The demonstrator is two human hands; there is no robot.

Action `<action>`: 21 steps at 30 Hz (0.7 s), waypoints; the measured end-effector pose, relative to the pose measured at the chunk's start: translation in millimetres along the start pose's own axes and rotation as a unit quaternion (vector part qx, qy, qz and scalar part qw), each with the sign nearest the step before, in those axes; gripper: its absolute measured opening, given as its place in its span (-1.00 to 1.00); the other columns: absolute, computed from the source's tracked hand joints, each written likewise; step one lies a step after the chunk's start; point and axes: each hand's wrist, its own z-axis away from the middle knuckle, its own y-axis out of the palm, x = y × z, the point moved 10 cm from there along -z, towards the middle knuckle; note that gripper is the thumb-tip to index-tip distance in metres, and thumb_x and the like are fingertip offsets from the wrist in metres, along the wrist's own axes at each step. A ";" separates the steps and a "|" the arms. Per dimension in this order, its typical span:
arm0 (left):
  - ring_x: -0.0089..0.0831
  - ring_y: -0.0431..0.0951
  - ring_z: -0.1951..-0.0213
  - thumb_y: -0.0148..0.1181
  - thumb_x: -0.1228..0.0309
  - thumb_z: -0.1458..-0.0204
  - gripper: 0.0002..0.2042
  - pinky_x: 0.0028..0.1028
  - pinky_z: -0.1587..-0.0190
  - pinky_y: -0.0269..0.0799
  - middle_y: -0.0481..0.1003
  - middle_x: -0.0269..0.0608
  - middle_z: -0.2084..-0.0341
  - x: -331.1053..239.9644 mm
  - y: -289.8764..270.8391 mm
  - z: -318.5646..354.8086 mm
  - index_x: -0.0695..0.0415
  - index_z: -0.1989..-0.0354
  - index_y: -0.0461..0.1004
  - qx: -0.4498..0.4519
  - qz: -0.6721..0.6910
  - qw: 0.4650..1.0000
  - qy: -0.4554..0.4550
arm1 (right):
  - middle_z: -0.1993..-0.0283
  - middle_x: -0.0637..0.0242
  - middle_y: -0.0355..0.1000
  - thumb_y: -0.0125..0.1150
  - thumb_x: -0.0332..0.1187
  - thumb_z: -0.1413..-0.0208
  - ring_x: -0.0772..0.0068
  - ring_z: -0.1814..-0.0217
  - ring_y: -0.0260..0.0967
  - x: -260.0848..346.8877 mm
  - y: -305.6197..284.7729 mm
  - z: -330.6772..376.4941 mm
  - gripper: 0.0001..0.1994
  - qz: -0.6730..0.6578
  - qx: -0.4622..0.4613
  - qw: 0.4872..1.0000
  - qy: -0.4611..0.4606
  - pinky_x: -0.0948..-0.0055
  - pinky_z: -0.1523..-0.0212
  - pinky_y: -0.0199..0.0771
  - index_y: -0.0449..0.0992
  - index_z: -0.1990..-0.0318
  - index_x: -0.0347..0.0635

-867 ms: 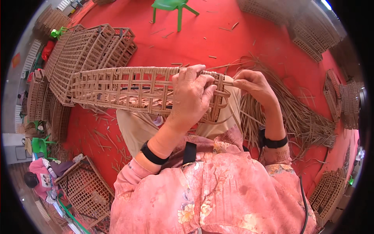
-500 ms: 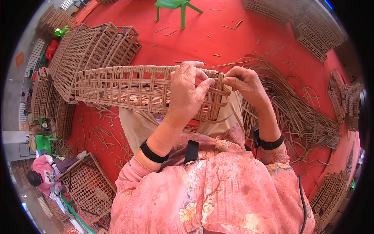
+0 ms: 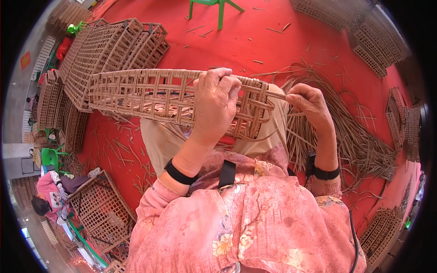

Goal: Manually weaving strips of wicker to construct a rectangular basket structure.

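A long open-weave basket frame of tan strips lies across my lap, stretching to the left. My left hand grips its upper rim near the right end, fingers curled over the edge. My right hand sits just past the frame's right end and pinches a thin tan weaving strip that runs out of the weave. Both wrists wear black bands.
A pile of loose tan strips spreads on the red floor to my right. Stacked woven frames stand at the upper left, more at the upper right, another at lower left. A green chair stands far ahead. A person crouches lower left.
My right hand has drawn away to the right from the frame's end, pulling the strip out. The left hand stays on the rim, and the frame holds its place.
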 end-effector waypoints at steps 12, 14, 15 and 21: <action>-0.20 0.44 0.01 0.30 0.52 0.05 -0.81 -0.17 -0.07 0.24 0.47 -0.20 0.08 -23.6 -7.5 9.8 0.12 0.21 0.58 0.025 -0.109 0.992 0.067 | 0.49 0.55 0.35 0.33 -0.35 -0.16 0.75 0.45 0.21 19.5 6.1 -1.8 -0.85 0.043 0.022 0.999 -0.015 0.60 0.43 0.27 0.59 0.30 -0.26; -0.19 0.43 -0.01 0.31 0.50 0.05 -0.80 -0.16 -0.08 0.24 0.46 -0.19 0.07 -25.9 -7.3 15.3 0.13 0.20 0.58 0.019 -0.121 0.990 0.075 | 0.48 0.56 0.36 0.33 -0.35 -0.15 0.76 0.45 0.21 19.5 3.7 -2.5 -0.85 0.054 0.022 0.998 -0.016 0.60 0.43 0.27 0.59 0.29 -0.26; -0.18 0.42 -0.03 0.33 0.48 0.04 -0.78 -0.16 -0.09 0.23 0.46 -0.17 0.06 -26.5 -3.5 17.2 0.14 0.19 0.57 0.028 -0.119 0.990 0.073 | 0.48 0.56 0.36 0.33 -0.35 -0.15 0.76 0.45 0.21 20.9 3.5 -1.9 -0.85 0.055 0.024 0.998 -0.016 0.60 0.43 0.27 0.59 0.29 -0.26; -0.16 0.40 -0.06 0.35 0.40 0.03 -0.74 -0.16 -0.10 0.22 0.43 -0.12 0.00 -20.9 -5.2 23.8 0.16 0.14 0.57 0.025 -0.073 0.996 0.049 | 0.46 0.56 0.36 0.32 -0.34 -0.17 0.75 0.44 0.23 25.3 1.1 -0.8 -0.85 0.068 0.009 0.998 -0.002 0.61 0.43 0.29 0.59 0.30 -0.25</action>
